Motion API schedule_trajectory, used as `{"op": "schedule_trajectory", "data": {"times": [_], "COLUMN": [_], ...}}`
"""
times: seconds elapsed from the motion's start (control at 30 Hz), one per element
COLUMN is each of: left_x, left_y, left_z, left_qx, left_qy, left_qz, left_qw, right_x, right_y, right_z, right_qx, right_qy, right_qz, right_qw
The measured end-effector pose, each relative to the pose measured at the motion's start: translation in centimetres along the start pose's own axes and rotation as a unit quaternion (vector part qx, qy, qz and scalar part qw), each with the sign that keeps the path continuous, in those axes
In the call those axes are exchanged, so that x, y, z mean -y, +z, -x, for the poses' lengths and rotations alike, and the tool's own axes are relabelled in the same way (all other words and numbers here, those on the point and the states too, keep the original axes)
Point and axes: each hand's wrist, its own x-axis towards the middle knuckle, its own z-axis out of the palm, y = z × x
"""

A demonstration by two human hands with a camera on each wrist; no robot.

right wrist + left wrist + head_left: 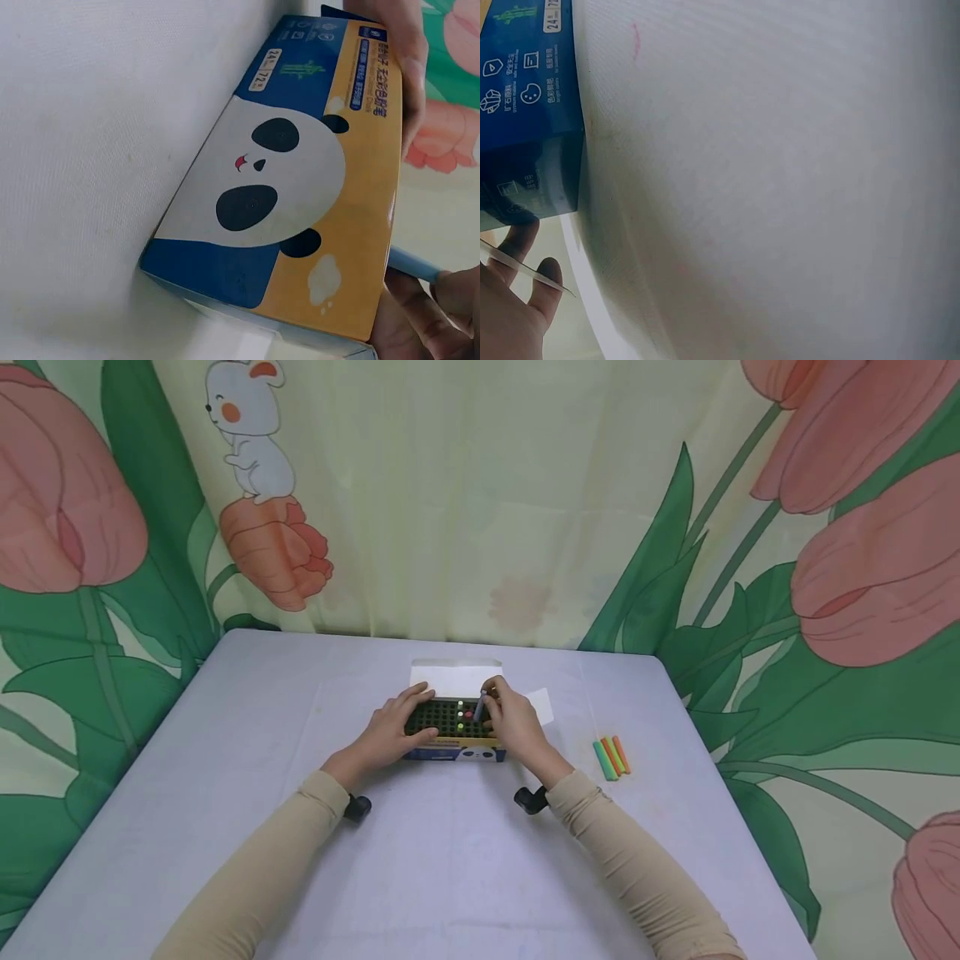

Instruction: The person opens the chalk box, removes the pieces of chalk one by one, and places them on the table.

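An open chalk box (453, 752) with a panda on its front stands on the table. Its dark grid of holes (431, 718) bears a few coloured chalk ends, white, pink and yellow-green among them. My left hand (390, 727) holds the box at its left end, thumb on the front edge and fingers toward the back; in the left wrist view, fingertips (546, 281) show by the box's end. Between thumb and fingers, my right hand (513, 718) pinches a blue chalk stick (480, 706) over the right part of the grid. Its lower end is hard to make out.
Several green and orange chalk sticks (606, 760) lie side by side on the table right of the box. The raised white lid (456, 677) stands behind the grid, and a white side flap (540, 704) sticks out right. A printed curtain (465, 527) hangs beyond the table.
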Motion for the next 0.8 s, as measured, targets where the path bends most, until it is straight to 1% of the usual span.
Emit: {"op": "schedule_trajectory", "data": {"times": [0.13, 0.27, 0.4, 0.57, 0.67, 0.8], "left_x": [0.1, 0.2, 0.3, 0.4, 0.3, 0.1], "left_y": [0.1, 0.2, 0.3, 0.4, 0.3, 0.2], "left_z": [0.0, -0.1, -0.1, -0.1, -0.1, 0.1], "left_qx": [-0.001, -0.002, -0.005, -0.005, -0.002, -0.001], "left_qy": [-0.005, 0.000, 0.006, 0.005, 0.003, 0.005], "left_qz": [-0.003, -0.004, -0.005, -0.003, 0.000, 0.002], "left_qw": [1.0000, 1.0000, 1.0000, 1.0000, 1.0000, 1.0000], "right_x": [-0.1, -0.1, -0.2, -0.3, -0.1, 0.0], "right_y": [-0.1, -0.3, -0.4, -0.7, -1.3, -2.0], "right_z": [0.0, -0.1, -0.2, -0.1, 0.1, 0.3], "right_qx": [-0.010, -0.021, -0.031, -0.031, -0.027, -0.027], "right_qy": [0.004, 0.021, 0.029, 0.021, 0.015, 0.009], "right_qz": [-0.032, -0.084, -0.145, -0.209, -0.226, -0.227], "right_qw": [0.9994, 0.9960, 0.9886, 0.9772, 0.9737, 0.9734]}}
